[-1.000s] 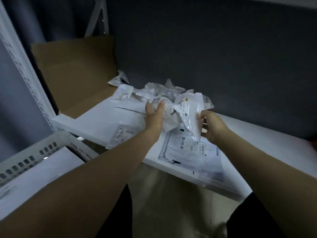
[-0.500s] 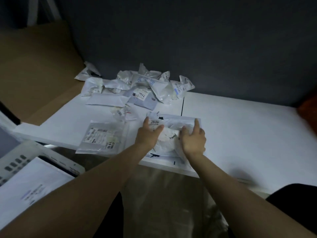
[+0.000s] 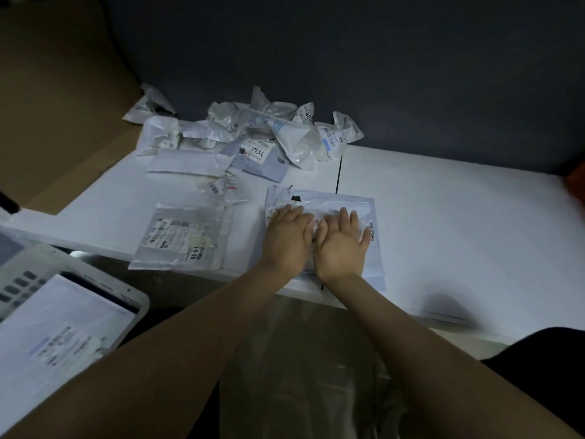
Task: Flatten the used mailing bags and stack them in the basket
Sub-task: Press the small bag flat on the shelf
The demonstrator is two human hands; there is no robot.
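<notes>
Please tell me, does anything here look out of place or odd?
The flat bag at the left hangs with one corner over the table's front edge, so it might slip off. The crumpled pile behind only awaits flattening.

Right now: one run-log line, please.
step: flattening | left hand: pressing mailing bag | right hand: pressing mailing bag | crumpled pile: behind | basket: at left

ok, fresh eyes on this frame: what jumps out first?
The hands come first: the left hand and right hand lie flat side by side, pressing a white mailing bag at the near edge of the table. Behind them, a crumpled bag pile sits at the table's far side. Lower left, a white basket holds a flat bag.
</notes>
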